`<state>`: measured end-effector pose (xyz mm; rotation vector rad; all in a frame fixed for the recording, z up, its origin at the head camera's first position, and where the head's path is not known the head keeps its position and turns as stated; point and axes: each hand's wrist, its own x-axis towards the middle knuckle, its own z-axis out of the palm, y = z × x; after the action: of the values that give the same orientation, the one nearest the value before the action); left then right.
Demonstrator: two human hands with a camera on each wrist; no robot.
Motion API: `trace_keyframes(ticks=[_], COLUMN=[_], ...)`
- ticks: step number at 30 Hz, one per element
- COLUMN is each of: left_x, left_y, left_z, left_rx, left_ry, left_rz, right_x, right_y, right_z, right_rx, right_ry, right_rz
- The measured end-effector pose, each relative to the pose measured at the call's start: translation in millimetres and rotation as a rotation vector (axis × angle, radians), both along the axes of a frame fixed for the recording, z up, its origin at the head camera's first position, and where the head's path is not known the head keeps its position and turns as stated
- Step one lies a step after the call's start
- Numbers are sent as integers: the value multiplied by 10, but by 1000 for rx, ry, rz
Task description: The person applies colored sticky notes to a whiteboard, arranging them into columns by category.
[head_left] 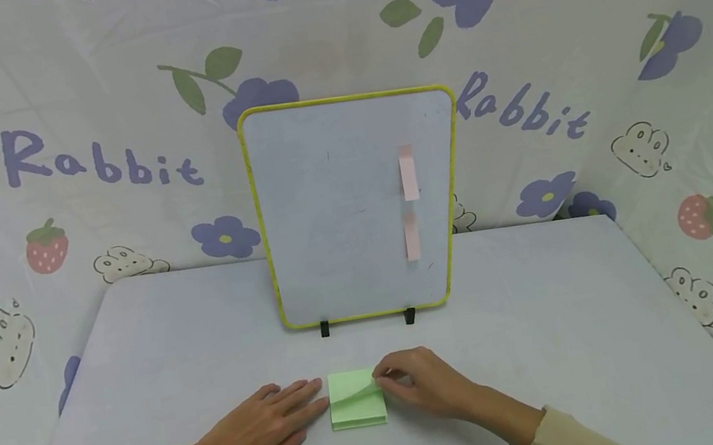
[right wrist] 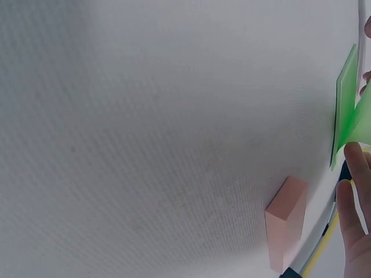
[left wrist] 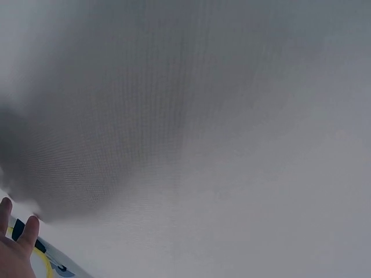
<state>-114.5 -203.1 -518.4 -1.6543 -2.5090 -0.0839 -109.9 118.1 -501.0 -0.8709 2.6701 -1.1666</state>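
A pad of light green sticky notes point(head_left: 357, 413) lies on the white table near the front. My right hand point(head_left: 427, 382) pinches the right edge of its top sheet point(head_left: 358, 392), which is lifted and curved away from the pad. In the right wrist view that bent green sheet point(right wrist: 360, 119) stands out from the rest of the pad. My left hand point(head_left: 263, 430) lies palm down with fingers spread, its fingertips at the pad's left edge. Only a few fingers of the left hand point(left wrist: 20, 246) show in the left wrist view.
Behind the pad stands a whiteboard point(head_left: 353, 200) with a yellow rim on black feet point(head_left: 325, 328). Two pink paper strips point(head_left: 408, 177) stick to its right side. A pink block point(right wrist: 287, 217) shows only in the right wrist view. A printed cloth point(head_left: 97, 85) hangs behind the table.
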Motion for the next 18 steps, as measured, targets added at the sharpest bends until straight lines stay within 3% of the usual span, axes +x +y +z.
trace_keyframes(ticks=[10, 18], left_x=[-13, -11], left_y=[32, 65], left_z=[-37, -31], left_rx=[-5, -32], left_ry=[13, -18], left_rz=[-17, 12], right_x=[-15, -26], right_y=[-14, -28], right_z=[-2, 20], right_rx=[-17, 19], right_ry=[-13, 42], right_rz=[-13, -45])
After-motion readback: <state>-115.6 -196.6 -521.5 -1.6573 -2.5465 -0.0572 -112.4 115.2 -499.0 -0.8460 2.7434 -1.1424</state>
